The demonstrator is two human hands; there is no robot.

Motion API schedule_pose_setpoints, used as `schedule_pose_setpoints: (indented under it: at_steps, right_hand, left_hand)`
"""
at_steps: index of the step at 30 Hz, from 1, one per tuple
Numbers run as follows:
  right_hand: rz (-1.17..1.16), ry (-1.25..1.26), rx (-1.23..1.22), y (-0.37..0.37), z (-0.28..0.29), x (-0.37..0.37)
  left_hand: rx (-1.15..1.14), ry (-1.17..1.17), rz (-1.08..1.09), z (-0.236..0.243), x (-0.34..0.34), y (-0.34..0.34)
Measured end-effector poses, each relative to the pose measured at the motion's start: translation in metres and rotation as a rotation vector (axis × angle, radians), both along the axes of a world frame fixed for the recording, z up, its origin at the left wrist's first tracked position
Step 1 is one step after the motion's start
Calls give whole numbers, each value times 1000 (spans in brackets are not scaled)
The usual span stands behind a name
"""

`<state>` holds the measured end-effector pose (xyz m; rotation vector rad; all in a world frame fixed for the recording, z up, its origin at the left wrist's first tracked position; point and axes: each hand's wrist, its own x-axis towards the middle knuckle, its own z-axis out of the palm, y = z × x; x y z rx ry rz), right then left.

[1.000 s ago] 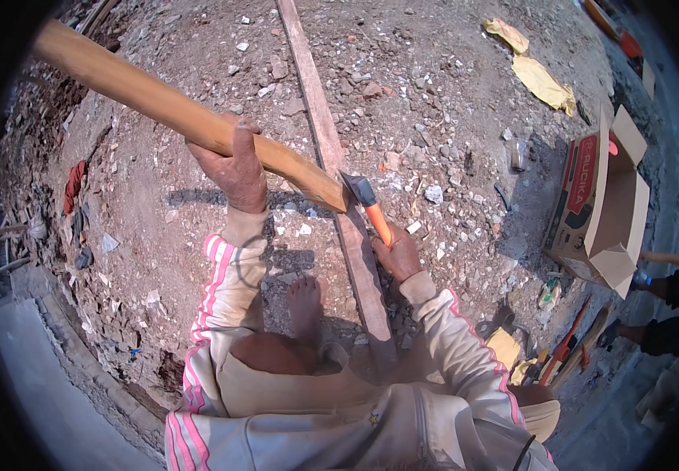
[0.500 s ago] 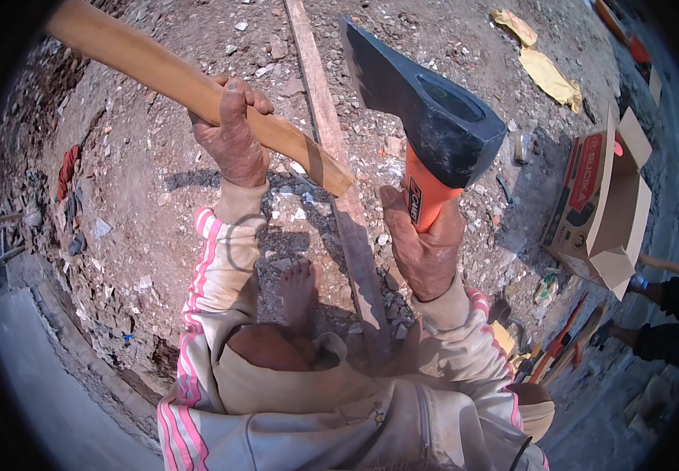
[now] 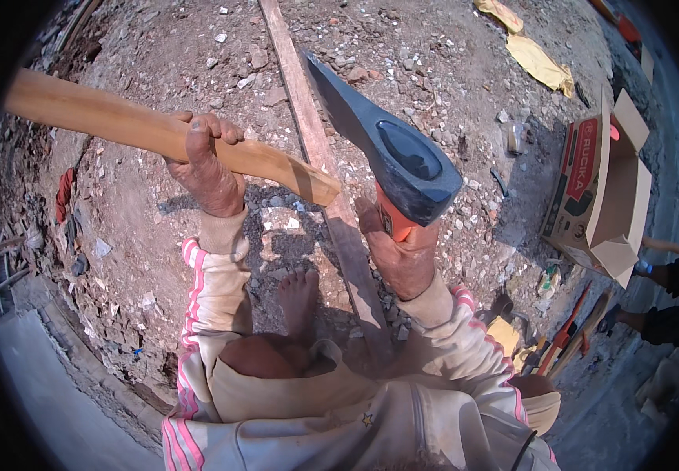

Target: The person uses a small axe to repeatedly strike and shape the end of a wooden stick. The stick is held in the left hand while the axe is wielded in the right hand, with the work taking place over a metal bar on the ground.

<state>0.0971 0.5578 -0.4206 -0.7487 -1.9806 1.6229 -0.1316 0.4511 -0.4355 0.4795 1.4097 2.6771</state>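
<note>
A pale brown wooden tool handle (image 3: 104,118) slants across the upper left, with my left hand (image 3: 210,165) closed around it near its cut end. The handle's far end runs to the left rim of the view. My right hand (image 3: 402,251) grips an axe (image 3: 398,149) close beneath its dark grey head. A strip of the orange shaft shows between my fingers and the head, while the rest of the shaft is hidden. The axe blade points up and left, and the oval top of the head faces me. Handle and axe are apart.
A long wooden board (image 3: 296,98) lies on the rubble ground between my hands. An open cardboard box (image 3: 590,188) stands at right, with yellow paper (image 3: 539,64) beyond it. Orange and wooden tool handles (image 3: 567,334) lie at lower right, near another person's dark-clothed limbs (image 3: 669,314).
The wooden handle has shifted left and lies flatter. The axe has moved left and slightly down, its head tipping so more of the oval top shows. Both hands keep their grips.
</note>
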Motion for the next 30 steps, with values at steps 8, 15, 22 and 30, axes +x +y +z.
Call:
schedule_pose_setpoints:
  at_steps: [8, 15, 22, 30]
  right_hand:
    - [116, -263, -107, 31, -89, 13]
    - [112, -257, 32, -24, -128, 17]
    - [82, -261, -115, -16, -122, 17]
    - [141, -436, 68, -45, -193, 51]
  left_hand:
    - [-51, 46, 88, -17, -4, 23]
    - [-138, 34, 123, -55, 0, -5]
    - [-82, 16, 124, -65, -8, -22]
    - [-126, 3, 135, -76, 10, -28]
